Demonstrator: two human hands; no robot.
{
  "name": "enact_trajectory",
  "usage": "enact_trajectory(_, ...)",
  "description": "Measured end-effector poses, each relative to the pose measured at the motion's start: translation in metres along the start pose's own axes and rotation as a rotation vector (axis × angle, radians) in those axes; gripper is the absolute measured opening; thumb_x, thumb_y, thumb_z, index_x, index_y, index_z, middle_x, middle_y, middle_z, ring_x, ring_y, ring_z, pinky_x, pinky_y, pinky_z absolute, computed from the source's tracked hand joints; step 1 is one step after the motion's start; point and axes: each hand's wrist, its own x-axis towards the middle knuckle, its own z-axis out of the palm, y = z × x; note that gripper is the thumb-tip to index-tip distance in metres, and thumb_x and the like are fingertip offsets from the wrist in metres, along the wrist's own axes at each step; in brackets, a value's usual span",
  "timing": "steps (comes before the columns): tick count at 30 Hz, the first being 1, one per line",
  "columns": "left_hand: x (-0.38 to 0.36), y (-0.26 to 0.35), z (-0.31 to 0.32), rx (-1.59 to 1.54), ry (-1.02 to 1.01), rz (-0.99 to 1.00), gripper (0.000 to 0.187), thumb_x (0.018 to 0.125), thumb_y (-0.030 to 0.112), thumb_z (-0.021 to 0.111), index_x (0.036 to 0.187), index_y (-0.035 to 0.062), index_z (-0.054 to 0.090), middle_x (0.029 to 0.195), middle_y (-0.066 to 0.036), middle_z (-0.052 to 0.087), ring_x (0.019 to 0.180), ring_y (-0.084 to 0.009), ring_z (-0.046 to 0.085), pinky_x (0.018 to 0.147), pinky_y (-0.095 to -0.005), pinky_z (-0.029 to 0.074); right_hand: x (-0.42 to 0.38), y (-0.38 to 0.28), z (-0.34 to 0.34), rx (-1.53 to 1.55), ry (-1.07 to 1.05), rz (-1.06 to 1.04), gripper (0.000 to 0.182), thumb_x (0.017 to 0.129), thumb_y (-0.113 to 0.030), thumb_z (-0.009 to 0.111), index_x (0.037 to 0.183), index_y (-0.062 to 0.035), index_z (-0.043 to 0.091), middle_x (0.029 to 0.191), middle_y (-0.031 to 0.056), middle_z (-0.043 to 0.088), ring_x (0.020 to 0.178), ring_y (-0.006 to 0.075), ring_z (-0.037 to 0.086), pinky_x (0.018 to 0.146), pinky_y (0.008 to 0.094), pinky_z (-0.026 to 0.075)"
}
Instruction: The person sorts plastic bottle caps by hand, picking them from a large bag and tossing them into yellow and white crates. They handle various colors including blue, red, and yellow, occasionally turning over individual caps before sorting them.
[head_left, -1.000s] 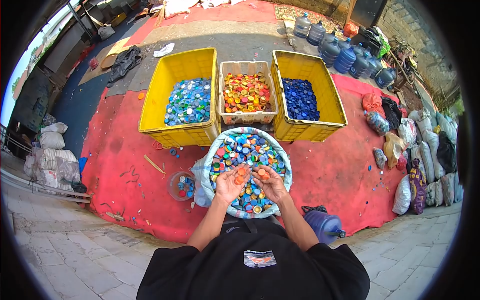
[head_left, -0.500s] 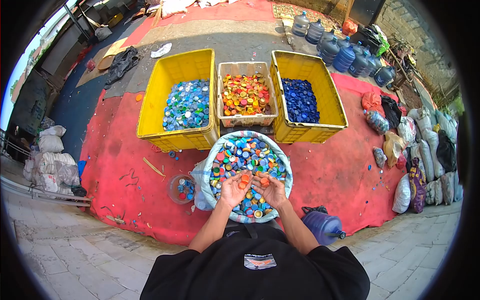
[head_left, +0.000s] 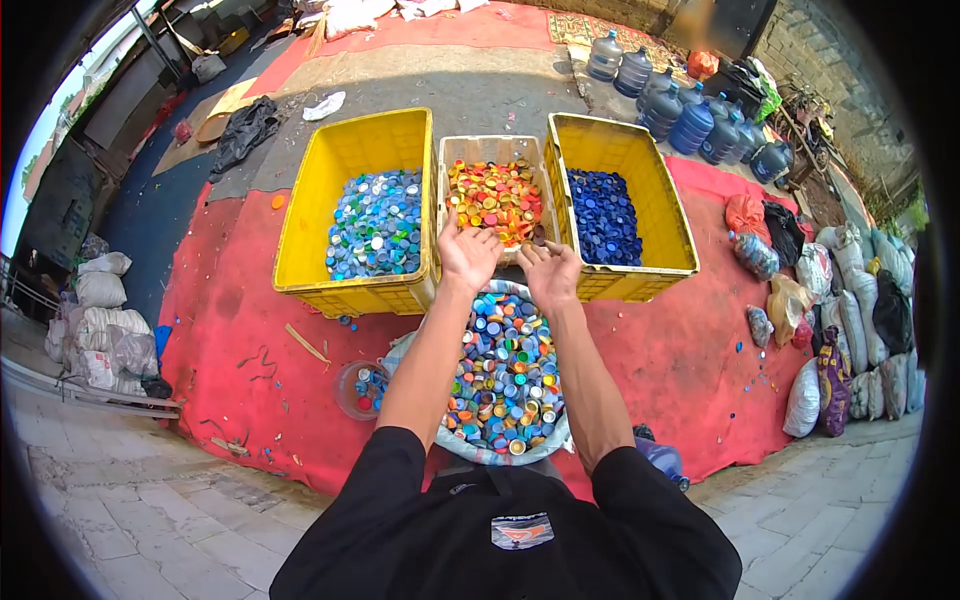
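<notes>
My left hand (head_left: 470, 254) is open, palm up, at the near edge of the white crate (head_left: 445, 150), which holds red, orange and yellow caps (head_left: 495, 195). Beside it my right hand (head_left: 550, 270) also lies palm up with fingers spread, no cap seen in it. Below both hands stands a round sack (head_left: 500, 458) full of mixed caps (head_left: 505, 370). A yellow crate (head_left: 300, 235) with light blue and green caps is on the left. Another yellow crate (head_left: 675, 225) on the right holds dark blue caps (head_left: 603, 215).
A clear tub (head_left: 350, 390) with a few caps sits left of the sack. A blue bottle (head_left: 660, 458) lies to its right. Large water bottles (head_left: 690, 128) stand at the back right; filled bags (head_left: 803, 390) line the right side.
Both hands have moved forward from above the sack to the white crate's near edge. The orange caps that were in them have left the palms.
</notes>
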Motion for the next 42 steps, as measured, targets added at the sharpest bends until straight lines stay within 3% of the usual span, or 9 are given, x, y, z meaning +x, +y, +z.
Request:
enact_trajectory(4,-0.006,0.027,-0.011,0.457,0.014,0.135,0.073,0.092,0.037,0.057,0.139,-0.0090,0.026,0.142,-0.031,0.030,0.134,-0.0366,0.033,0.110,-0.0475,0.032,-0.004,-0.020,0.003,-0.321,-0.055,-0.172,0.064,0.092,-0.030,0.056,0.133,0.0095,0.027,0.147,0.0283,0.021,0.139,0.0413,0.021,0.111,0.0517,0.027)
enact_trajectory(6,-0.031,0.023,-0.049,0.469,0.168,0.157,0.029,0.089,0.027,0.065,0.097,-0.0009,0.060,0.100,-0.014,0.065,0.095,-0.0229,0.064,0.088,-0.0385,0.053,-0.024,-0.018,-0.027,-0.454,0.028,-0.177,0.059,0.093,-0.035,0.059,0.126,0.0095,0.039,0.138,0.0275,0.039,0.130,0.0396,0.039,0.105,0.0474,0.037)
enact_trajectory(12,-0.130,-0.025,-0.181,0.506,0.592,-0.024,0.035,0.088,0.033,0.067,0.068,0.0113,0.048,0.077,-0.003,0.061,0.069,-0.0147,0.060,0.062,-0.0329,0.053,-0.115,0.020,-0.178,-0.972,0.452,0.120,0.038,0.088,-0.032,0.065,0.076,0.0044,0.066,0.084,0.0133,0.066,0.085,0.0196,0.064,0.069,0.0332,0.053)
enact_trajectory(16,-0.197,-0.059,-0.228,0.506,0.719,-0.022,0.026,0.091,0.031,0.063,0.082,0.0088,0.053,0.085,-0.003,0.059,0.068,-0.0118,0.057,0.060,-0.0303,0.050,-0.173,0.051,-0.254,-1.017,0.436,0.147,0.024,0.084,-0.019,0.062,0.074,0.0024,0.066,0.060,0.0019,0.058,0.057,0.0097,0.054,0.054,0.0253,0.044)
enact_trajectory(19,-0.227,-0.072,-0.227,0.576,0.727,-0.024,0.022,0.092,0.021,0.062,0.105,0.0044,0.059,0.085,-0.002,0.058,0.067,-0.0091,0.055,0.057,-0.0258,0.049,-0.191,0.068,-0.270,-1.317,0.325,-0.094,0.034,0.085,-0.015,0.061,0.110,0.0087,0.059,0.066,0.0084,0.062,0.067,0.0149,0.058,0.067,0.0297,0.048)
enact_trajectory(22,-0.241,-0.081,-0.238,0.684,0.740,-0.014,0.022,0.090,0.019,0.066,0.102,0.0018,0.060,0.078,-0.004,0.059,0.059,-0.0090,0.055,0.052,-0.0254,0.051,-0.200,0.070,-0.254,-1.393,0.216,-0.103,0.065,0.079,-0.001,0.062,0.140,-0.0026,0.040,0.144,0.0247,0.030,0.101,0.0227,0.060,0.083,0.0303,0.050)
enact_trajectory(31,-0.243,-0.075,-0.255,0.871,0.689,-0.039,0.031,0.099,0.031,0.050,0.104,0.0005,0.055,0.075,-0.010,0.061,0.054,-0.0141,0.060,0.054,-0.0279,0.053,-0.169,0.081,-0.225,-1.886,0.128,-0.170,0.037,0.081,-0.015,0.071,0.114,-0.0009,0.062,0.066,0.0136,0.062,0.069,0.0297,0.060,0.064,0.0415,0.045)
enact_trajectory(38,-0.248,-0.076,-0.282,0.910,0.706,0.197,0.039,0.099,0.017,0.045,0.132,0.0010,0.033,0.102,-0.018,0.065,0.095,-0.0238,0.065,0.078,-0.0318,0.054,-0.143,0.101,-0.245,-1.998,-0.029,-0.344,0.031,0.075,-0.016,0.073,0.103,-0.0055,0.065,0.078,0.0093,0.063,0.079,0.0319,0.057,0.071,0.0412,0.043)
enact_trajectory(42,-0.251,-0.065,-0.277,1.479,0.708,0.238,0.033,0.091,0.008,0.055,0.123,0.0005,0.048,0.101,-0.012,0.067,0.091,-0.0205,0.064,0.075,-0.0333,0.051,-0.144,0.104,-0.222,-2.156,-0.093,-0.280,0.066,0.070,-0.015,0.074,0.130,-0.0068,0.049,0.103,0.0116,0.062,0.103,0.0308,0.051,0.083,0.0476,0.038)
